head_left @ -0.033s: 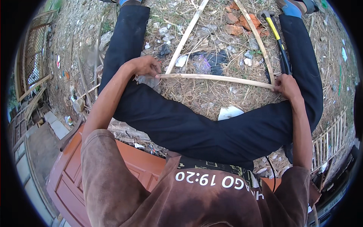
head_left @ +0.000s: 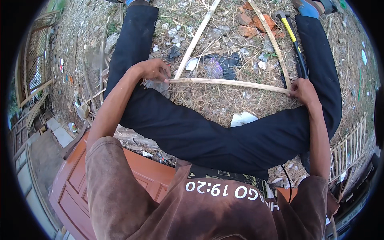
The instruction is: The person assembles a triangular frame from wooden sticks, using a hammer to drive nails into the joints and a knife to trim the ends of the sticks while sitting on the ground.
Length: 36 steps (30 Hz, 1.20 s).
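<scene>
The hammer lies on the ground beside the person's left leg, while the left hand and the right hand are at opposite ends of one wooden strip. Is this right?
Not quite: the head view shows the hammer beside the right leg. The left hand and right hand are at opposite ends of the strip.

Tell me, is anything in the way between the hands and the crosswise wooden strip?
Nothing visible is: the left hand is at the strip's left end, the right hand at its right. The hammer lies beyond the right hand.
</scene>
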Each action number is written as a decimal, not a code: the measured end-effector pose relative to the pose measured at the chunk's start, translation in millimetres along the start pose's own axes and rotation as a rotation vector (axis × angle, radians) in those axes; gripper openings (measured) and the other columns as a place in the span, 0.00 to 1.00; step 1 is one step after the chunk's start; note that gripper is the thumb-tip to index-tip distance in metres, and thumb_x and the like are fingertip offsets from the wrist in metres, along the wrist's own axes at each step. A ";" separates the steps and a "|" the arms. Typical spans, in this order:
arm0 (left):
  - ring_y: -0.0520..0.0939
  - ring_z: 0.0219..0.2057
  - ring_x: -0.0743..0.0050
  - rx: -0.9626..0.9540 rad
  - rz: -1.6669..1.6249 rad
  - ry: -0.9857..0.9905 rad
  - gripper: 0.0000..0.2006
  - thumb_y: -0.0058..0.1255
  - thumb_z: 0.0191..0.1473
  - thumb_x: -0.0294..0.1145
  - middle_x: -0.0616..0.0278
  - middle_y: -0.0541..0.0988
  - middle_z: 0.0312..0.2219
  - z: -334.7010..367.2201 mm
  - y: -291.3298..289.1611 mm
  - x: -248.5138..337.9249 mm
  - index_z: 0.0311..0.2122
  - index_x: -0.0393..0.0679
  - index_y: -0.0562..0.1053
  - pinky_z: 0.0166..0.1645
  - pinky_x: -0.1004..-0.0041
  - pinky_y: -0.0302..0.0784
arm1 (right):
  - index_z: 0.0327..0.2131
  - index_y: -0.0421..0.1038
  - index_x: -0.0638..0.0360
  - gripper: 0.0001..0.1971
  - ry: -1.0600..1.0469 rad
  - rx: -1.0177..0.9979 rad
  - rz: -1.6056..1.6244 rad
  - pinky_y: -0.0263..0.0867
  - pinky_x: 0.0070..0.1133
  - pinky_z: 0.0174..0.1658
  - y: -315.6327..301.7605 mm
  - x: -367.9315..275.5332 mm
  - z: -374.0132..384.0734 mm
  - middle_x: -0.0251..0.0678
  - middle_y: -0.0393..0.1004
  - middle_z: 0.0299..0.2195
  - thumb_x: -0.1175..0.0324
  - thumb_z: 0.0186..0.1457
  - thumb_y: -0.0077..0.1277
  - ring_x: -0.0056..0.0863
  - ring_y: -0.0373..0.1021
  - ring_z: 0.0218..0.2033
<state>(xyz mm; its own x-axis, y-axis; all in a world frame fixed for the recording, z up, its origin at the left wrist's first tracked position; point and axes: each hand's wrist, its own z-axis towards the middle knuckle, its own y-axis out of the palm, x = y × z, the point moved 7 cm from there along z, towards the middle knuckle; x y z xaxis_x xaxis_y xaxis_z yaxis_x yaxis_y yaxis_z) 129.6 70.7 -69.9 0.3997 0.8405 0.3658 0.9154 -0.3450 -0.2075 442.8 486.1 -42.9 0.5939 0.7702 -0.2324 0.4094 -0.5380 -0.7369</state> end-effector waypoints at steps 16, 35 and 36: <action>0.80 0.28 0.81 0.043 0.127 0.107 0.10 0.69 0.45 0.29 0.66 0.83 0.25 3.7 7.5 8.6 0.35 0.41 0.83 0.35 0.74 0.74 | 0.24 0.77 0.62 0.12 0.020 -0.024 -0.023 0.70 0.34 0.36 -1.2 4.4 0.3 0.47 0.78 0.24 0.70 0.36 0.70 0.44 0.77 0.30; 0.63 0.19 0.92 0.714 -0.154 0.071 0.11 0.59 0.56 0.39 0.74 0.72 0.20 -261.5 -181.8 66.9 0.30 0.43 0.75 0.22 0.83 0.54 | 0.37 0.78 0.57 0.18 0.100 0.073 -0.039 0.73 0.35 0.44 -20.7 -29.2 13.3 0.46 0.80 0.34 0.56 0.45 0.64 0.44 0.77 0.39; 0.62 0.18 0.92 0.771 -0.163 0.093 0.11 0.60 0.56 0.39 0.74 0.71 0.20 -271.0 -192.0 58.1 0.29 0.44 0.74 0.22 0.84 0.53 | 0.36 0.79 0.57 0.18 0.098 0.077 -0.064 0.73 0.35 0.43 -18.3 -30.9 15.9 0.46 0.80 0.34 0.54 0.44 0.63 0.44 0.78 0.38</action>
<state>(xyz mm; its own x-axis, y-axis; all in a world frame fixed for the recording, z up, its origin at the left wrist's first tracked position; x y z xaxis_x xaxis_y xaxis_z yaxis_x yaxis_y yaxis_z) -9.9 72.6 237.0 0.2968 0.8055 0.5129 0.6847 0.1949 -0.7023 406.0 477.6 -32.3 0.6344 0.7631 -0.1233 0.3963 -0.4580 -0.7957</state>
